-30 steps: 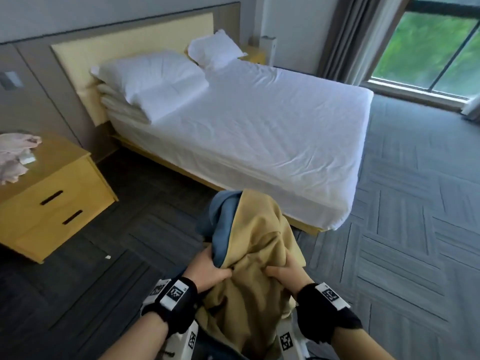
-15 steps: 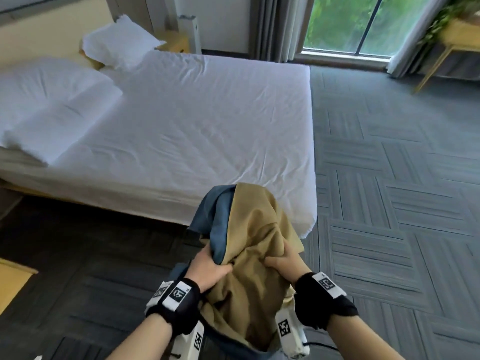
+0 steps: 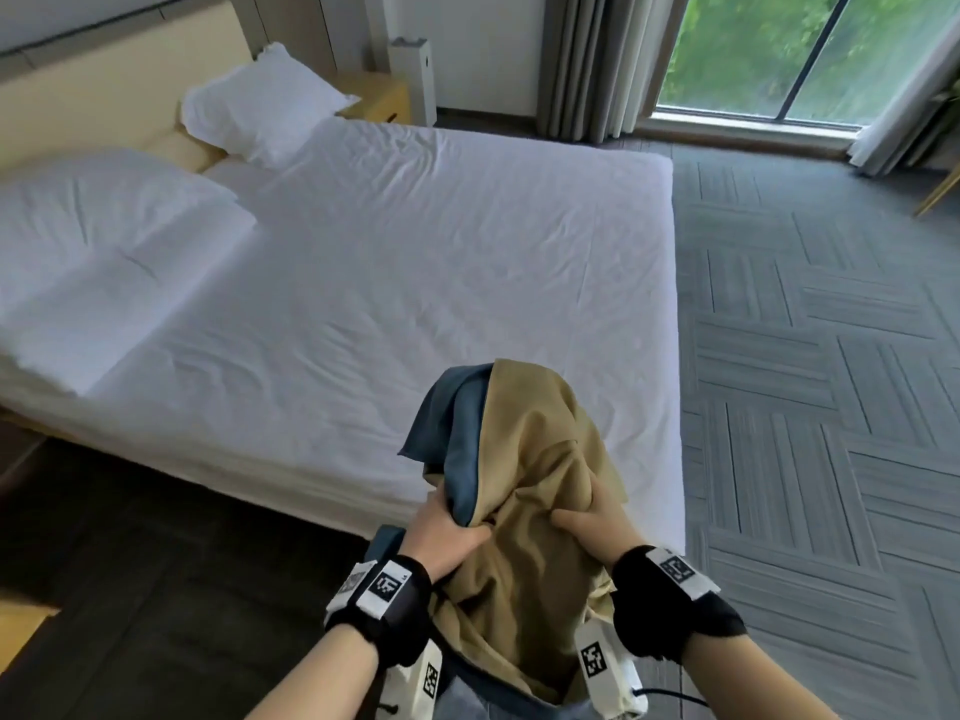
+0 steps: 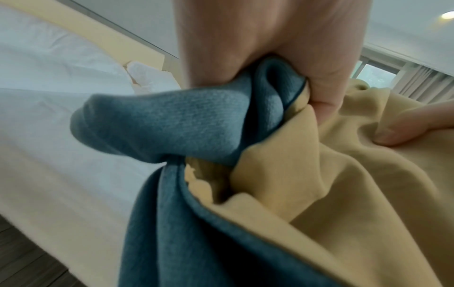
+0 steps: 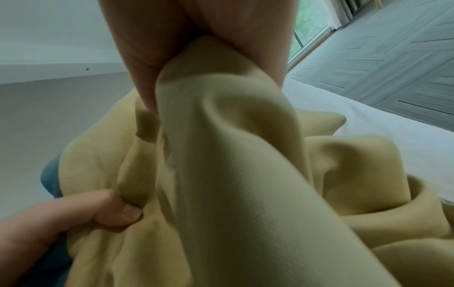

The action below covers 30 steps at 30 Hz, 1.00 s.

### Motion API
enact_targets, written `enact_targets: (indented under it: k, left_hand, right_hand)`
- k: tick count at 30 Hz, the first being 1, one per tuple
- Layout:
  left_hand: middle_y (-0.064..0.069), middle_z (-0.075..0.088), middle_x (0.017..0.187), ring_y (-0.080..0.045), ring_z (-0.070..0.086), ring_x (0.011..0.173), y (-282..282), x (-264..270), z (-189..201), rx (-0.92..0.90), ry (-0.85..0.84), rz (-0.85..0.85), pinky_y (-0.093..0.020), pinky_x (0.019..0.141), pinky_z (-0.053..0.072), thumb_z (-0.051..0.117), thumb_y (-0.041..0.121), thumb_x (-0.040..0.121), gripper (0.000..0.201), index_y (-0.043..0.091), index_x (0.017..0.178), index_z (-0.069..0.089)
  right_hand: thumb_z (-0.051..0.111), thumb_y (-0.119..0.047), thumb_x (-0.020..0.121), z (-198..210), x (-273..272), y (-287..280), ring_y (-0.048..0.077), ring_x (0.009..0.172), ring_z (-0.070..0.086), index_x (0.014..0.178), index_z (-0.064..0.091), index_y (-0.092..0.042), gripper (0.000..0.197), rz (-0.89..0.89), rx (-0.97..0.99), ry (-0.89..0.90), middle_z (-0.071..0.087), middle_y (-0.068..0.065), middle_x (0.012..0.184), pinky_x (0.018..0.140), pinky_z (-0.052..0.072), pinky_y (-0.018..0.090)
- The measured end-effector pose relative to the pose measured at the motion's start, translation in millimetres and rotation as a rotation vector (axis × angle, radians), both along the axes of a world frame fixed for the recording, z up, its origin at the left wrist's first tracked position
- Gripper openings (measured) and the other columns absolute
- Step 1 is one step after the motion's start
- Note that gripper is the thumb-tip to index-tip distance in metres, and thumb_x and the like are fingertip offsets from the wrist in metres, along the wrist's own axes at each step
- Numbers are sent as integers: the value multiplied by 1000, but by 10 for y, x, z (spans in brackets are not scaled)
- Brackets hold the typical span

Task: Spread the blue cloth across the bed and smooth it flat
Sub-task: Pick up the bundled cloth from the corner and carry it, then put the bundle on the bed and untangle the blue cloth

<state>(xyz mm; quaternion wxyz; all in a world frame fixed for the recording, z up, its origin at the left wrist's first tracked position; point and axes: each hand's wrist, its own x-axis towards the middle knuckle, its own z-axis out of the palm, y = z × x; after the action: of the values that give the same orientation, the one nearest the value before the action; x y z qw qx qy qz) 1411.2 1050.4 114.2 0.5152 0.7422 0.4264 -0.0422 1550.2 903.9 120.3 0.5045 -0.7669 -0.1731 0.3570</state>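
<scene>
Left hand [image 3: 441,532] grips the blue cloth [image 3: 457,433] at a bunched blue fold; right hand [image 3: 597,522] grips the same bundle by its tan reverse face (thumb pressed into the fabric). The cloth is gathered up between both hands, held in the air over the near edge of the bed [image 3: 415,262], most of it hanging down toward the person. White sheet on the bed, wrinkled. Two white pillows [image 3: 104,226] lie at the headboard end. Grey carpet tiles [image 3: 805,356] run to the window.
</scene>
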Motion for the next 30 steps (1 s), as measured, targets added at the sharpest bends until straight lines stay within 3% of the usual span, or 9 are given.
enact_targets:
  k: [3, 7, 10, 13, 16, 21, 24, 26, 30]
  left_hand:
    - [-10, 63, 121, -29, 59, 110, 469, 535, -10, 28, -8, -36, -35, 91, 49, 66, 41, 58, 73, 13, 124, 50]
    - [-10, 61, 123, -30, 58, 111, 1112, 1345, 32, 75, -23, -99, -34, 91, 48, 68, 40, 64, 71, 14, 126, 46]
    - [-10, 58, 128, -31, 56, 114, 1548, 1904, 67, 91, 0, -196, -39, 97, 46, 63, 50, 59, 84, 16, 132, 40]
    - [-9, 41, 145, -34, 43, 129, 1926, 2273, 2, 256, 193, -311, -49, 108, 33, 68, 58, 63, 108, 21, 147, 11]
    - [-10, 15, 157, -35, 21, 141, 2165, 2389, -170, 341, 408, -393, -56, 113, 20, 71, 50, 69, 112, 26, 149, -5]
    - [-6, 21, 154, -29, 23, 140, 2227, 2359, -536, 321, 577, -473, -47, 111, 27, 61, 42, 78, 85, 23, 147, 15]
    - [-2, 25, 152, -25, 28, 138, 2163, 2368, -694, 313, 586, -485, -44, 108, 27, 57, 39, 81, 70, 25, 143, 26]
    - [0, 28, 150, -24, 30, 136, 2114, 2396, -799, 328, 589, -482, -42, 107, 29, 55, 38, 82, 64, 27, 140, 30]
    - [0, 33, 146, -23, 35, 134, 2037, 2460, -1016, 334, 598, -483, -39, 107, 33, 54, 36, 82, 59, 27, 137, 35]
  right_hand:
    - [63, 8, 73, 26, 488, 440, 31, 107, 59, 124, 52, -9, 55, -15, 1, -40, 64, 14, 114, 96, 48, 47]
    - [64, 7, 71, 100, 1171, 1026, 30, 108, 59, 122, 52, -15, 56, -98, 14, -86, 64, 10, 110, 97, 47, 47]
    - [67, 0, 70, 117, 1647, 1364, 30, 109, 58, 123, 49, -23, 61, -147, -4, -125, 63, 6, 110, 97, 47, 48]
    - [71, -14, 71, 32, 2034, 1558, 27, 121, 50, 139, 32, -25, 79, -102, -177, -127, 52, 6, 130, 103, 42, 45]
    - [74, -26, 72, -172, 2259, 1593, 26, 138, 30, 147, 18, -18, 93, 1, -452, -182, 30, 11, 150, 112, 31, 41]
    - [67, -22, 78, -562, 2349, 1587, 26, 124, 48, 144, 28, -18, 77, 117, -603, -62, 37, 14, 144, 97, 43, 33]
    - [64, -21, 78, -774, 2384, 1623, 24, 122, 50, 139, 36, -20, 67, 171, -634, -63, 45, 14, 137, 105, 38, 33]
    - [64, -22, 79, -933, 2415, 1640, 22, 124, 48, 138, 38, -20, 65, 241, -654, -67, 45, 11, 137, 101, 35, 25]
    - [60, -21, 80, -1224, 2476, 1704, 21, 128, 44, 137, 40, -19, 61, 333, -649, -55, 45, 7, 139, 103, 33, 25]
